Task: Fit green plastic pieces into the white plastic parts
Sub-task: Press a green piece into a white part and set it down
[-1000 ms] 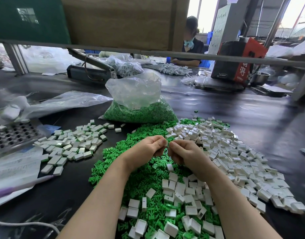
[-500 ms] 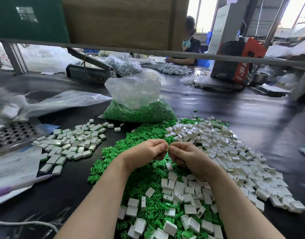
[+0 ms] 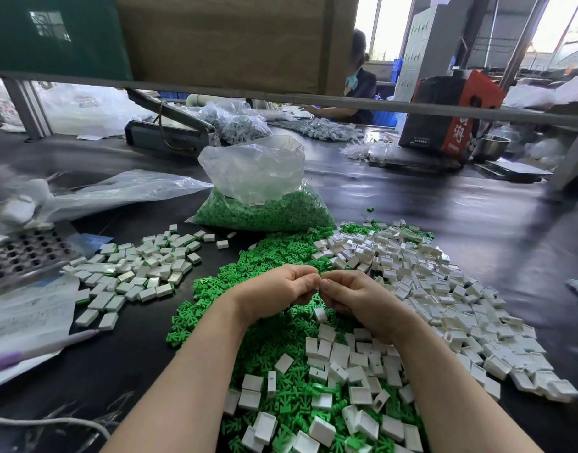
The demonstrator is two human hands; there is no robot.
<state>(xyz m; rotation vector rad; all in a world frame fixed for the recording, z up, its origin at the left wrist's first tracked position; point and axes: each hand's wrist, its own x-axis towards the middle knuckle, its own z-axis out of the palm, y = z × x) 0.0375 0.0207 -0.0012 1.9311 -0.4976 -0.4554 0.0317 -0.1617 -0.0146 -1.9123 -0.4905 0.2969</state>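
Green plastic pieces lie in a loose heap on the black table, center, spilling toward the camera under both forearms; more sit in the clear bag just behind the heap. White plastic parts, small open-sided boxes, spread to the right of the green & partly mixed over it near the bottom edge. Off to the left, well apart, a separate group of white parts w/ green showing at some edges, prob. finished ones. Left hand & right hand meet fingertip to fingertip above the heap, fingers of both curled in a tight pinch; whatever is between them is hidden by the fingers, so can't tell if it's a green piece, a white part or both. Judgement on handling: pieces look tiny, light, stiff molded plastic w/ thin prongs, smooth & likely slippery, easy to flick away. Best hold prob. thumb + index on the flat body of the green piece, prongs free; white part held by its side walls, open face toward the other hand. Push straight, not skewed, or prongs may bend.
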